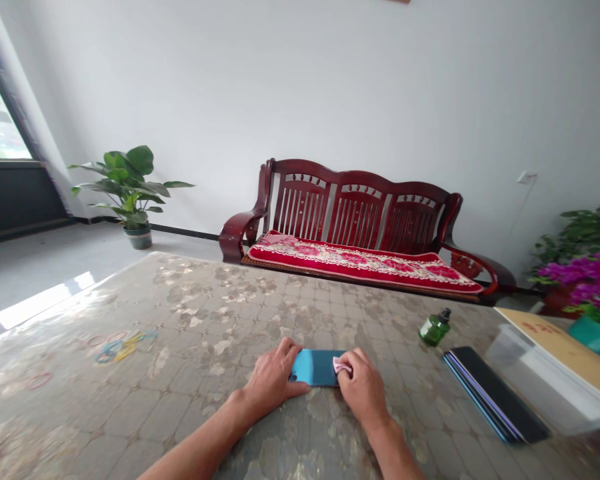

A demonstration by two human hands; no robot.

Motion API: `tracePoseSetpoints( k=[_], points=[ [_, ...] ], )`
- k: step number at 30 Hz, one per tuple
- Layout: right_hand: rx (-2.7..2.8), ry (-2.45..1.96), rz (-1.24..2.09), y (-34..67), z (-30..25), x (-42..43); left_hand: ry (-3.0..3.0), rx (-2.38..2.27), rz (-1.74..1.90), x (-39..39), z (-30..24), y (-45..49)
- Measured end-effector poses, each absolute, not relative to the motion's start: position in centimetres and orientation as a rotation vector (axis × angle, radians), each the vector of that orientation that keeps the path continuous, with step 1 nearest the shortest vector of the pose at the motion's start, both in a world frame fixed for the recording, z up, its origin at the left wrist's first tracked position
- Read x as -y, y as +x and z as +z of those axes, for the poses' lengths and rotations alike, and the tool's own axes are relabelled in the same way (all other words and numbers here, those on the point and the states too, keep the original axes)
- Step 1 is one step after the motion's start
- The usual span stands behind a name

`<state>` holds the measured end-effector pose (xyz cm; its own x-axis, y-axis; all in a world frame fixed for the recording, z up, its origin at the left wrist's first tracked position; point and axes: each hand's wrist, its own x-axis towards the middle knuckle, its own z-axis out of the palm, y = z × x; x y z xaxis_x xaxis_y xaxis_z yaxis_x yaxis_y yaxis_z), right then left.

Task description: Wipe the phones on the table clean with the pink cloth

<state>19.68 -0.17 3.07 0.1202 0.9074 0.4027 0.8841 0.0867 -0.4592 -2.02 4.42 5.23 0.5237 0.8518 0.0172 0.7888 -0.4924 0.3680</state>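
Observation:
A blue smartphone (315,368) lies back side up on the patterned tablecloth, with its camera lenses at the left end. Thumb and fingers of my left hand (275,373) grip that left end along its two long edges. My right hand (363,385) pinches a small pale pink cloth (341,365) and presses it on the phone's right end. Most of the cloth is hidden under the fingers.
A green spray bottle (435,327) stands at the right, near a stack of phones (495,393) and a clear plastic box (530,373). Coloured rubber bands (125,347) lie on the left of the table (190,407). Beyond it stands a wooden bench (357,207).

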Motion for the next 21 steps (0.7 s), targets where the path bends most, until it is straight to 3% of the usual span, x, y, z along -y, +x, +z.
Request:
tracePoseSetpoints(
  k=[21],
  points=[
    [1.830,-1.680,0.038,17.9,3.4,0.1,2.465,-1.356,0.306,-4.5,5.0,-2.0]
  ],
)
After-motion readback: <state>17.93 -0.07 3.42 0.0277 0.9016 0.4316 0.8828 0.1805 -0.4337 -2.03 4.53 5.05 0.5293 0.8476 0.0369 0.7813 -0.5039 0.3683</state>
